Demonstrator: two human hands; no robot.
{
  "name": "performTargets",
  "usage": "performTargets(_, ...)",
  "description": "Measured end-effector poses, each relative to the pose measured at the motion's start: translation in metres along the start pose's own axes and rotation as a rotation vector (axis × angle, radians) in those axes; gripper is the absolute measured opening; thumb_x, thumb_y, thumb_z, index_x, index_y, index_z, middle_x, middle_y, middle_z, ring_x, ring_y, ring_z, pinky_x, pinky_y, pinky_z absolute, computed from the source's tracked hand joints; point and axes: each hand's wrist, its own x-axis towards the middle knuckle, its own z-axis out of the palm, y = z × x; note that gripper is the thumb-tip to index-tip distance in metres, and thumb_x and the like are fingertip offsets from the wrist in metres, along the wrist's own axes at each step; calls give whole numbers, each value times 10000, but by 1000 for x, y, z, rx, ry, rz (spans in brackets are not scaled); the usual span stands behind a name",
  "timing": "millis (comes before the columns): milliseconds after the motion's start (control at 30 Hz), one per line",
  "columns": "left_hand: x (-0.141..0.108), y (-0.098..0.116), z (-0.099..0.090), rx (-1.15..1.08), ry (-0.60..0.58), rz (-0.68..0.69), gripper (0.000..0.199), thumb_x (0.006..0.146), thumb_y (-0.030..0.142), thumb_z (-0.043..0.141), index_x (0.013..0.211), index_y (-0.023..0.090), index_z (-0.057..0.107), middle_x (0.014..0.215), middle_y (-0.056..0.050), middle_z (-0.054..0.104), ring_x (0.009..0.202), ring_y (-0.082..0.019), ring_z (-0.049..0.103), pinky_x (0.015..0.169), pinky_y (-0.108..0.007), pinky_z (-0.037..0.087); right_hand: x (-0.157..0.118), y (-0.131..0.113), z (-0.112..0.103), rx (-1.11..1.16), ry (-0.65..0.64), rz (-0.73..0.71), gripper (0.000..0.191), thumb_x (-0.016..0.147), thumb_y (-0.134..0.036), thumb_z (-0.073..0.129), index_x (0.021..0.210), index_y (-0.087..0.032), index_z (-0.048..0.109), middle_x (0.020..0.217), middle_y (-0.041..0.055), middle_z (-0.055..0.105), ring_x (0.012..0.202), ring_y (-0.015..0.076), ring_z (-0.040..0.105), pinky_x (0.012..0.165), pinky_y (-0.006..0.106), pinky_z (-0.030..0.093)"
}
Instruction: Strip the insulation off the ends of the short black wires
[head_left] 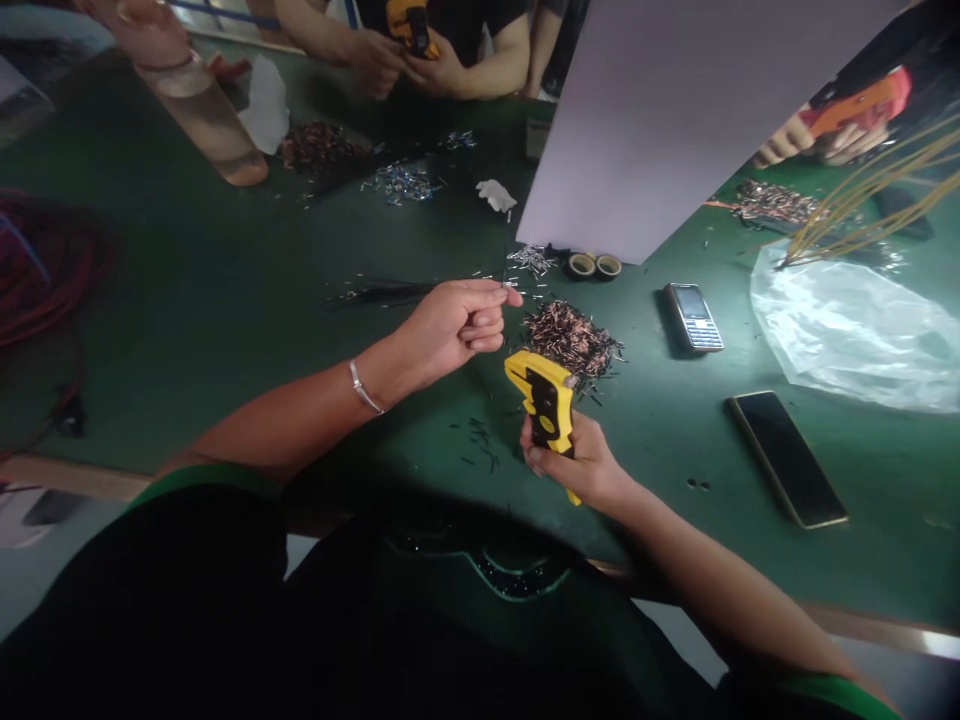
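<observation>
My right hand is wrapped round the handles of a yellow and black wire stripper, whose head points up and away from me. Thumb and fingers of my left hand are pinched together on what looks like a thin black wire; most of it is hidden. Just left of that hand lies a bundle of thin black wires. Beyond the stripper is a heap of copper-and-black wire scraps. Small silvery pieces lie past my left fingertips. Dark offcuts are scattered nearer my body.
Right of the scraps lie a keypad phone, a smartphone and a clear plastic bag. Two tape rolls sit by an upright white panel. A bottle and red cable coil are left. Co-workers' hands hold tools opposite.
</observation>
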Motion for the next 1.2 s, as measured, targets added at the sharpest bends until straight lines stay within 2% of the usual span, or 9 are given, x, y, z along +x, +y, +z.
performTargets(167, -1, 7, 3, 27, 40, -1, 177, 859, 58, 516, 726, 109, 620, 442, 80, 305, 328, -18, 257, 375, -168, 237, 4, -8, 2, -227, 1, -86, 91, 696, -156, 597, 772, -187, 558, 678, -10, 554, 594, 128, 480, 564, 281, 394)
performTargets(467, 3, 11, 0, 79, 81, -2, 121, 857, 79, 563, 757, 116, 621, 424, 91, 313, 319, -9, 286, 374, -168, 231, 10, -11, 7, -362, -58, -97, 123, 667, -140, 515, 770, -203, 494, 702, -6, 534, 604, 134, 481, 565, 280, 371)
performTargets(600, 4, 10, -1, 129, 49, -16, 136, 839, 49, 575, 721, 109, 607, 413, 91, 307, 319, -4, 282, 375, -173, 202, 8, -7, 14, -498, -29, -105, 162, 645, -147, 505, 771, -220, 434, 664, -23, 481, 573, 134, 437, 544, 279, 320)
performTargets(833, 5, 10, -5, 248, 1, 14, 158, 853, 54, 576, 702, 97, 600, 411, 96, 296, 333, 6, 270, 397, -167, 194, 6, -4, 23, -652, 30, -220, 261, 631, -140, 507, 779, -244, 318, 617, -51, 377, 520, 126, 334, 527, 286, 268)
performTargets(1000, 0, 10, -1, 379, 16, 77, 153, 826, 115, 654, 685, 103, 596, 411, 97, 307, 359, -2, 270, 399, -179, 224, 3, -2, 19, -791, 79, -216, 235, 630, -147, 504, 769, -236, 337, 652, -29, 413, 541, 127, 345, 525, 283, 252)
performTargets(1100, -1, 10, -1, 415, 1, 95, 141, 822, 146, 657, 695, 109, 606, 416, 95, 305, 368, -14, 281, 402, -191, 247, 0, -4, 16, -700, 120, -193, 207, 618, -150, 514, 772, -222, 396, 651, -30, 437, 557, 126, 380, 535, 279, 283)
performTargets(1200, 1, 10, -4, 410, -18, 98, 141, 826, 148, 640, 694, 111, 603, 429, 97, 279, 365, -9, 260, 393, -189, 235, -3, -8, 13, -378, 138, -81, 179, 618, -139, 545, 768, -206, 473, 648, -34, 478, 563, 117, 425, 536, 269, 341)
